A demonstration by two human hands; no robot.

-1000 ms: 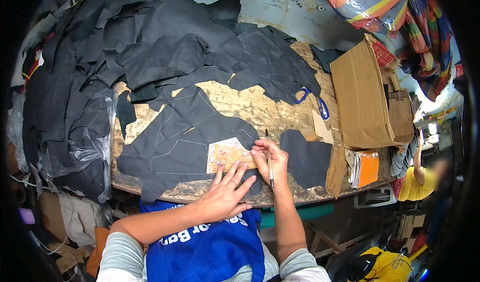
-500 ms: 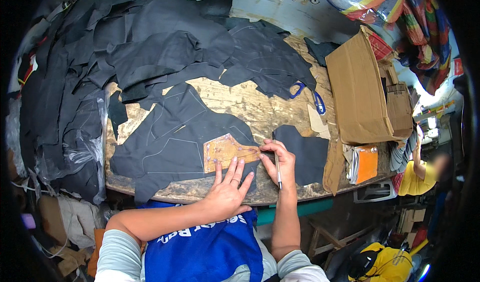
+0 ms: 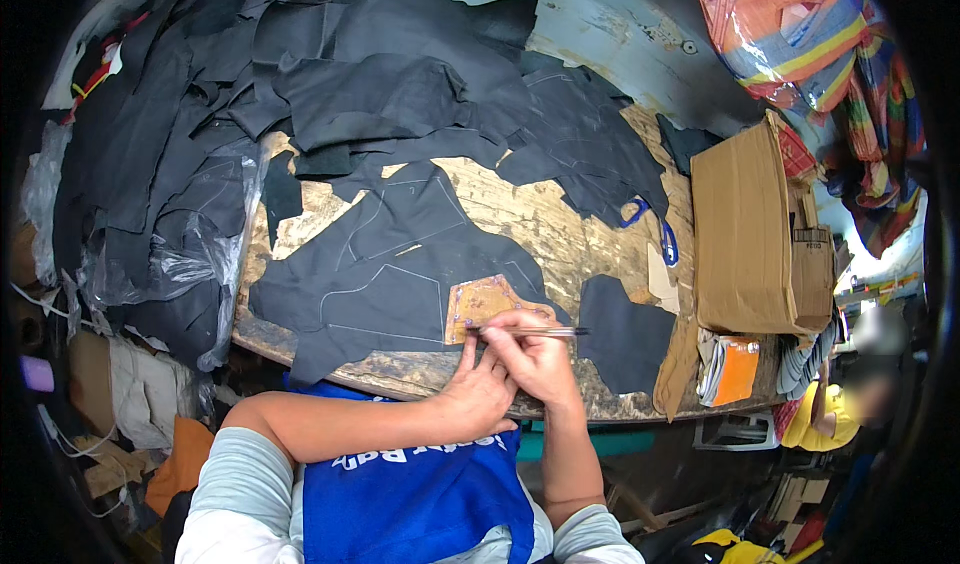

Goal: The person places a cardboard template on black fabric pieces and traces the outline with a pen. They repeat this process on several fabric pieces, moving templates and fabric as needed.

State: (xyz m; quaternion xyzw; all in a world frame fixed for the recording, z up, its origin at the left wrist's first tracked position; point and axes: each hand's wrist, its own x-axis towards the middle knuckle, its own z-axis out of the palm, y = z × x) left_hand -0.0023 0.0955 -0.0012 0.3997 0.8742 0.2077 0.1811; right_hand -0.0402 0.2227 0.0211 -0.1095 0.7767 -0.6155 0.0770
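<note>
The right hand [image 3: 540,362] pinches a slim, dark-ended pen [image 3: 567,332] between thumb and fingers. Under and just beyond this pinch lies a flat, tan, angular template [image 3: 480,299], on a black, leather-like sheet with pale lines [image 3: 385,264]. To the pinch's near left, the left hand [image 3: 475,399] lies wide, fingers outstretched at the template's lower edge, thumb apart.

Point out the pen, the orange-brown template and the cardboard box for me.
Pen [image 3: 550,332]: head view, on its barrel.
Orange-brown template [image 3: 485,298]: head view, on its uncovered upper part.
Cardboard box [image 3: 740,234]: head view, on its broad side panel.
</note>
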